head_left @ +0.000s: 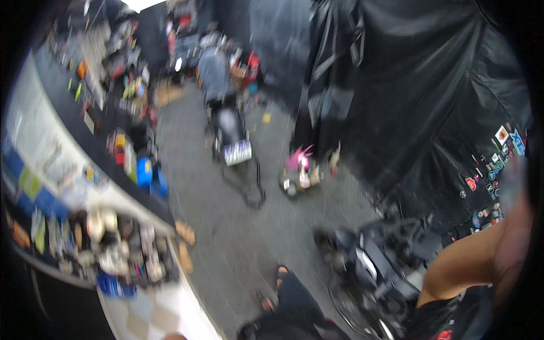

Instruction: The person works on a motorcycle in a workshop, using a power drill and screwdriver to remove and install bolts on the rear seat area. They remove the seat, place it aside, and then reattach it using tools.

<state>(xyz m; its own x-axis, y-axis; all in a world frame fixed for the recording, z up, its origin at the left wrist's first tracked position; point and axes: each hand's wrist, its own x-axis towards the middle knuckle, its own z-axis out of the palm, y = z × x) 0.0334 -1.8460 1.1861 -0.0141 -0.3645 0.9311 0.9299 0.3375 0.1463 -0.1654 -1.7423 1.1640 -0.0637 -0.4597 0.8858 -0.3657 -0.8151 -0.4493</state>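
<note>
A bare arm (464, 266), apparently my right, rises at the right edge beside a dark motorbike (374, 272); my right hand (517, 198) is blurred at the rim, so its fingers and any contents are unclear. A sliver of skin, possibly my left hand (174, 336), shows at the bottom edge near a pale tiled ledge (158, 311), its fingers hidden. My sandalled feet (280, 275) are on the grey floor (238, 232).
Another motorbike (229, 130) stands ahead, near a small item with pink spikes (300, 175). Cluttered shelving (130, 153) and a counter of metal parts (113, 249) line the left, with tan footwear (185, 243) beside it. Black sheeting (413, 96) covers the right.
</note>
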